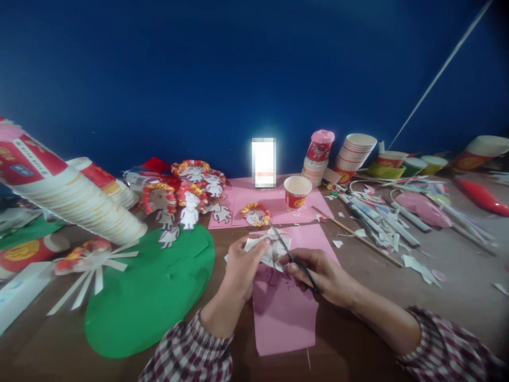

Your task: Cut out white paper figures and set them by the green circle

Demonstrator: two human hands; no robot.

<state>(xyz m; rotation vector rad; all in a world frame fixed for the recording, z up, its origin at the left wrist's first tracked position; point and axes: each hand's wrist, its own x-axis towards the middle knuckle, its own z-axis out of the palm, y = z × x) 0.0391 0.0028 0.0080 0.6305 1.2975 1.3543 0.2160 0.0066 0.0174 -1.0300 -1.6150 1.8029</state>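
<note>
My left hand (243,265) pinches a small piece of white paper (279,247) with drawn lines on it, thumb on top. In my right hand (316,270) is a pair of scissors (293,259) with dark handles, its blades pointing up and left across the paper. Whether the blades are apart is hard to make out. Beneath both hands lies a pink sheet (284,329) with dark drawn lines. Just beyond the paper rests a red and yellow ring (254,214) with a drawn face in it. A paper cup (297,192) stands behind, to the right.
Stacked paper cups (79,196) lean at the left, beside a green oval sheet (151,302) and several paper cut-out figures (190,209). At the right are a thin wooden stick (360,237), marker pens (369,212), paper scraps (421,269) and another cup stack (355,156).
</note>
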